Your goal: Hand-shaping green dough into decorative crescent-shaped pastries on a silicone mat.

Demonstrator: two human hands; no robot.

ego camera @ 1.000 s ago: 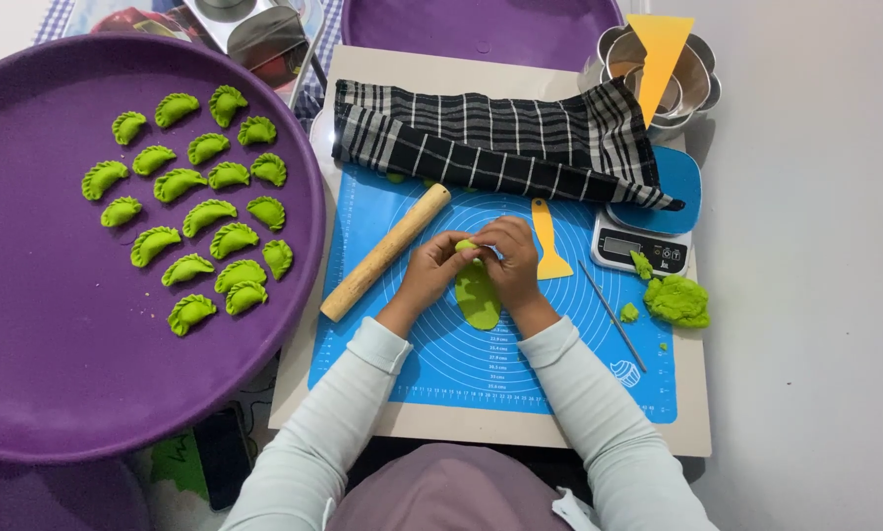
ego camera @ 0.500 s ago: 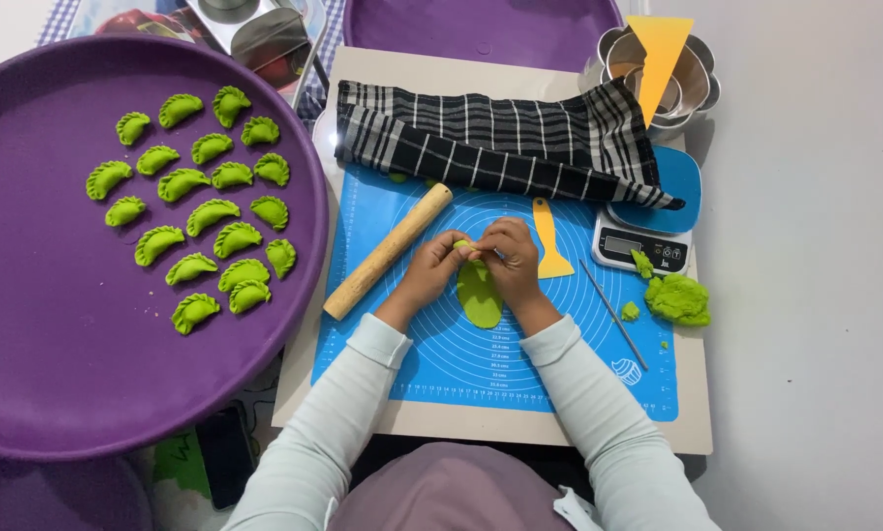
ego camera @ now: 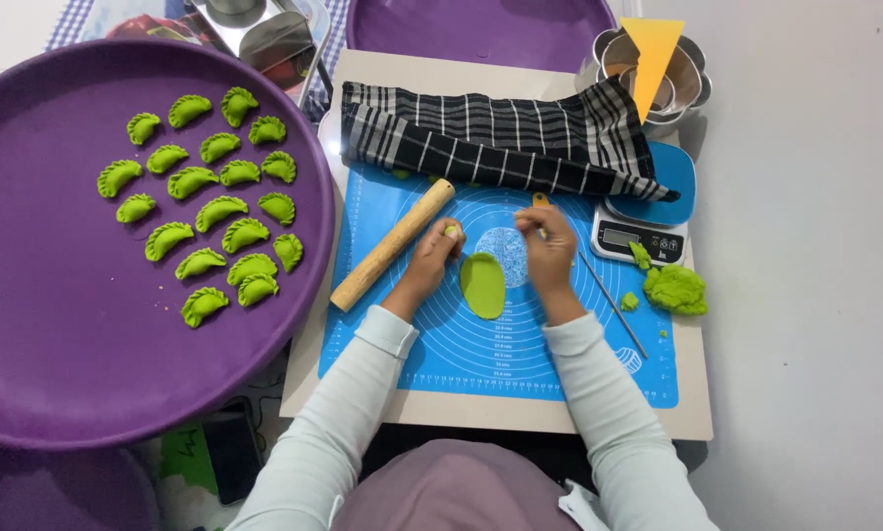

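Dumplings (ego camera: 205, 206), green and pleated, lie in loose rows on a purple tray (ego camera: 48, 324) at the far left, off the board's left edge. A wooden pin (ego camera: 392, 245) lies slanted on the left part of the blue mat (ego camera: 520, 364), which covers a pale board (ego camera: 677, 413). The left hand (ego camera: 436, 258) rests on the mat just right of the pin's upper half, its fingers curled narrow around a small pale lump (ego camera: 452, 231) at the fingertips. Between the two hands a flat oval of green dough (ego camera: 483, 285) lies on the mat near its middle, just beside the left hand. The right hand (ego camera: 548, 251) is on the oval's right, fingers pinched on an orange tool (ego camera: 539, 201) whose tip shows above them. A checked cloth (ego camera: 500, 138) stretches along the mat's far edge. A thin rod (ego camera: 613, 305) lies slanted right of the right hand. A scale (ego camera: 648, 221) with a blue top sits at the board's right edge, and a dough lump (ego camera: 674, 289) sits just in front of it. Metal cutters (ego camera: 648, 69) with a yellow scraper stand at the far right corner.
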